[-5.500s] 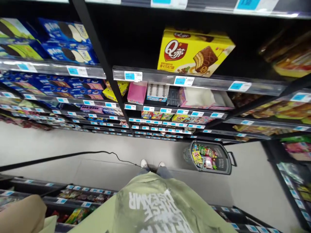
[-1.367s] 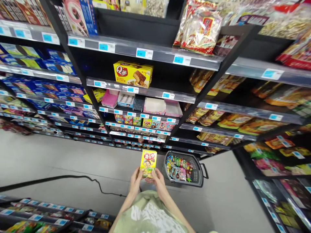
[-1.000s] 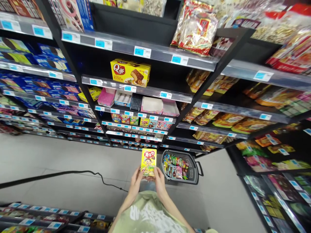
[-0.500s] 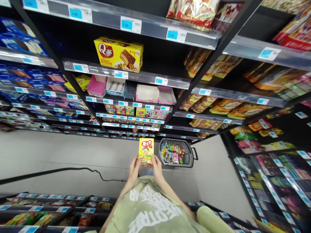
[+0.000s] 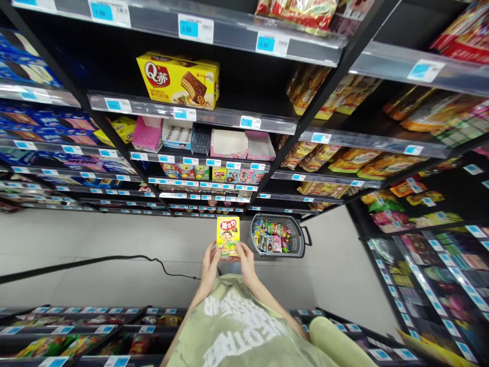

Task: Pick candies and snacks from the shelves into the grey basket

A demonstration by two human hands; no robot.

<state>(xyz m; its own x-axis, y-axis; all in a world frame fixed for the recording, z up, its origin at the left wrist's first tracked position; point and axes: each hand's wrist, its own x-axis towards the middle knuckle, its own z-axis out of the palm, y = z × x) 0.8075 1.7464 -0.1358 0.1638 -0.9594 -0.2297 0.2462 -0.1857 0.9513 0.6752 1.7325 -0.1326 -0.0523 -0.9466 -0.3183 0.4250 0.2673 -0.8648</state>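
Observation:
I hold a small yellow snack box (image 5: 228, 236) with a cartoon face upright in front of my chest. My left hand (image 5: 210, 263) grips its lower left edge and my right hand (image 5: 246, 261) grips its lower right edge, fingers curled round it. A grey shopping basket (image 5: 299, 247) full of colourful sweets stands on the floor just right of the box. Straight ahead is a black shelf unit with a big yellow cake box (image 5: 178, 80) on an upper shelf.
Pink and white open display trays (image 5: 223, 143) sit one shelf lower. Blue biscuit packs (image 5: 49, 124) fill the left shelves, bagged snacks (image 5: 362, 166) the right. A black cable (image 5: 114, 260) runs across the pale floor. Low shelves (image 5: 76, 329) stand behind me.
Five seconds ago no hands or box showed. Since then both hands came up holding the yellow box. In the last second the view shifted slightly; the hold is unchanged.

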